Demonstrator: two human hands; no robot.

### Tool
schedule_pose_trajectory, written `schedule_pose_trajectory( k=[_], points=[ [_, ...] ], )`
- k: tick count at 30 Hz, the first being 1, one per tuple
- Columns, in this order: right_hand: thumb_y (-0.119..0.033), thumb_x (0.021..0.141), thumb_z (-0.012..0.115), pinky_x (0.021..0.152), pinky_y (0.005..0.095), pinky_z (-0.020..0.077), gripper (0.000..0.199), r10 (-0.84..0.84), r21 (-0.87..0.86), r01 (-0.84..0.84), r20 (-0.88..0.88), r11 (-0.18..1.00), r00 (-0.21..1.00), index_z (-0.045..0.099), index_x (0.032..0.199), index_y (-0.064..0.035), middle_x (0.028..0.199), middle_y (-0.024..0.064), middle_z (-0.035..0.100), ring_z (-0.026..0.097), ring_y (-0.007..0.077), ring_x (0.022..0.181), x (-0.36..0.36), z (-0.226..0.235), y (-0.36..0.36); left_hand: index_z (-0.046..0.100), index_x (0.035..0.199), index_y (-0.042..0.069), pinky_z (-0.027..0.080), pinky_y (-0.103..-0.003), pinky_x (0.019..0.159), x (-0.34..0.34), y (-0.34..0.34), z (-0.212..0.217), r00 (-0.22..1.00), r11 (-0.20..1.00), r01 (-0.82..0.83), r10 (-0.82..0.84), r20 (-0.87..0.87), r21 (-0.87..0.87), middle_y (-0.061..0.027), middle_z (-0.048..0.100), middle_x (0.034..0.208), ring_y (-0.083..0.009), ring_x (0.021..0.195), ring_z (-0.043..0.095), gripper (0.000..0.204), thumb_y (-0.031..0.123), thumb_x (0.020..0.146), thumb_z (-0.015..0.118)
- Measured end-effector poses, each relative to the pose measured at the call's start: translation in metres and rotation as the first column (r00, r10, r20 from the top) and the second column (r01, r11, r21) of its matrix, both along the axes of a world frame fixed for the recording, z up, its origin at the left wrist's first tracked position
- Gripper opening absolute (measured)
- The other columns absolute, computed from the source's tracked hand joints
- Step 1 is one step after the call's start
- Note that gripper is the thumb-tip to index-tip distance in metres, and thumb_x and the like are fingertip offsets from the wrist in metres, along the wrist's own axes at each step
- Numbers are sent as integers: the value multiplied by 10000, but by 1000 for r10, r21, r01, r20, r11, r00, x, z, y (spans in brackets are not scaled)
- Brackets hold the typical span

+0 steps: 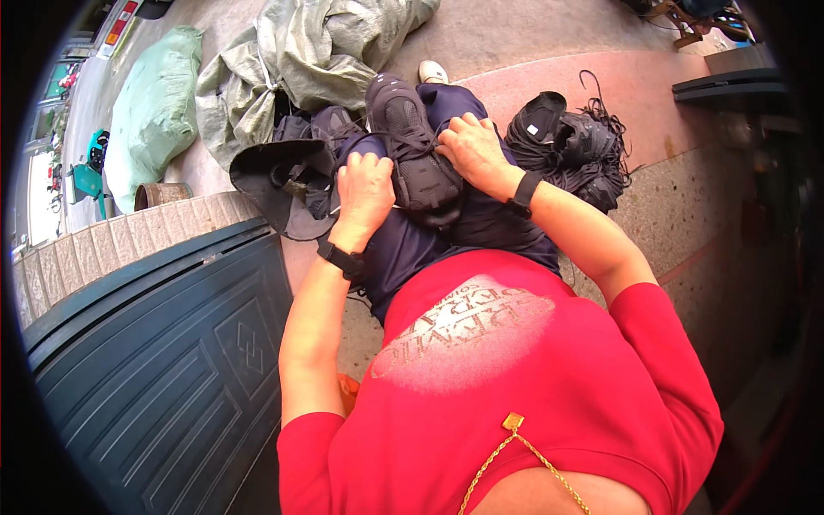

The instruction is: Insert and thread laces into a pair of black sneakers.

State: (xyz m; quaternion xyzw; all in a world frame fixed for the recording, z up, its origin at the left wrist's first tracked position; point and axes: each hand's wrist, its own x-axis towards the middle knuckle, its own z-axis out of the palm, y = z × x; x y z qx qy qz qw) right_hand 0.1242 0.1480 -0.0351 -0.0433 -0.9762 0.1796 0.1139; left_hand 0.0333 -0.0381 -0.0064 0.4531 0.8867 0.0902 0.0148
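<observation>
A black shoe (pixel 416 154) lies sole-side down along the person's lap, steadied there so both hands can work its laces. The left hand (pixel 365 190) grips the shoe's near side with fingers curled around it, while the right hand (pixel 472 148) pinches the lacing at its top. Right of the shoe sits a pile of black shoes and laces (pixel 571 146); left of it, a dark basin (pixel 283 184).

Big pale-green sack (pixel 154 107), bulging, lies on ground far left of me. Grey-green woven sack (pixel 309 60), crumpled & open, just right of it, above my knees. Small white label (pixel 533 130) on black shoe, right side.
</observation>
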Motion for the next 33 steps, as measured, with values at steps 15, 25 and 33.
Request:
schedule_pose_trajectory(
  k=[15, 25, 33],
  points=[
    [-297, 778, 552, 676, 390, 343, 257, 59, 22, -60, 55, 998, 997, 614, 758, -48, 789, 97, 539, 490, 248, 812, 12, 1, -3, 591, 914, 30, 406, -380, 651, 38, 2, -6, 979, 982, -189, 190, -71, 17, -61, 584, 834, -246, 842, 496, 269, 238, 746, 615],
    [-164, 763, 544, 676, 386, 375, 126, -34, -267, 12, -76, 964, 997, 622, 791, -68, 782, 80, 541, 506, 249, 798, 15, -12, -6, 597, 838, 40, 415, -378, 703, 15, 27, 5, 998, 959, -56, 45, 48, 276, -87, 586, 816, -289, 782, 501, 156, 127, 714, 636],
    [-130, 710, 546, 692, 349, 400, 71, 148, -213, -178, -147, 961, 978, 597, 727, -83, 753, 63, 549, 524, 238, 816, 9, -8, 0, 445, 699, 45, 426, -414, 616, -9, 47, -7, 993, 968, 96, -78, -84, 231, -142, 505, 707, -332, 729, 488, 142, 62, 705, 586]
  ],
)
